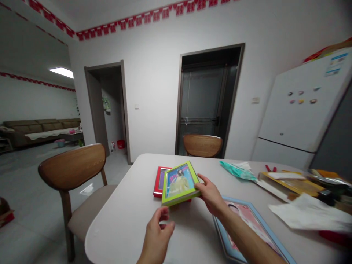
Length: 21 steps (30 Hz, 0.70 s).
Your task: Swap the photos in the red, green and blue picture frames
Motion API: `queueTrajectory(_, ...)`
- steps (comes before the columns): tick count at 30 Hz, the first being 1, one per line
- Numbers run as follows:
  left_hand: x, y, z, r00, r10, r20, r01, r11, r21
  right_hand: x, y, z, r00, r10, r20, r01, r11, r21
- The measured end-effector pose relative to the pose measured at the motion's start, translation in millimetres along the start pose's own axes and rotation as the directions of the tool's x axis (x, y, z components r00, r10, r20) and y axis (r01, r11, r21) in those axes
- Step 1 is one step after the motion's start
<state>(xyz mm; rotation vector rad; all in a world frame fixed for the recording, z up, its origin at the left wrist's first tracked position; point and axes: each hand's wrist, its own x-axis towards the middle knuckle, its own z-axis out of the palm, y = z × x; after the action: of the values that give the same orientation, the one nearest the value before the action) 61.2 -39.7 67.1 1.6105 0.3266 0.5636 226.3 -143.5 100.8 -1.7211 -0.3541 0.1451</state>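
My right hand (210,194) grips a lime-green picture frame (165,189) by its right edge, thumb on the front. The frame is tilted above the table and shows a figure in a pale dress on a blue background. Behind and below it lies a red picture frame (157,185), partly hidden. My left hand (158,233) is just below the green frame's lower left corner, apart from it, fingers curled and spread with nothing in them. Under my right forearm a larger light-blue picture frame (224,240) lies on the table, its picture partly covered by the arm.
The white table (121,209) has a rounded left edge. On its right side lie a teal packet (238,170), white paper (305,212) and a yellow box (297,181). Wooden chairs stand at the left (74,165) and far side (202,145). A white fridge (299,113) stands right.
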Motion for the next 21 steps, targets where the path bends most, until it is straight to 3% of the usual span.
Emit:
queueTrajectory(3, -3, 17, 4, 1.0, 0.02, 0.019, -0.016, 0.98, -0.2, -50, -19, -4, 0.992, -0.122, 0.041, 0.109, 0.964, 0.242)
queueTrajectory(7, -21, 33, 4, 0.988, -0.095, 0.122, 0.141, 0.877, -0.459, -111, -20, 2, 0.959, -0.271, 0.08, 0.257, 0.954, 0.153)
queueTrajectory(9, -33, 37, -1, 0.977, -0.145, 0.156, 0.208, 0.814, -0.542, -131, -8, 10, 0.884, -0.425, 0.193, 0.426, 0.904, 0.041)
queueTrajectory(13, -50, 28, -17, 0.956, -0.234, 0.179, 0.294, 0.749, -0.593, -151, 26, 34, 0.639, -0.651, 0.41, 0.736, 0.672, -0.081)
queueTrajectory(18, -49, -7, -39, 0.955, -0.194, 0.224, 0.282, 0.828, -0.484, -156, 50, 62, 0.519, -0.541, 0.661, 0.822, 0.527, -0.214)
queueTrajectory(21, -42, -30, -49, 0.979, -0.195, 0.065, 0.205, 0.927, -0.313, -155, 60, 77, 0.547, -0.419, 0.724, 0.799, 0.52, -0.303)
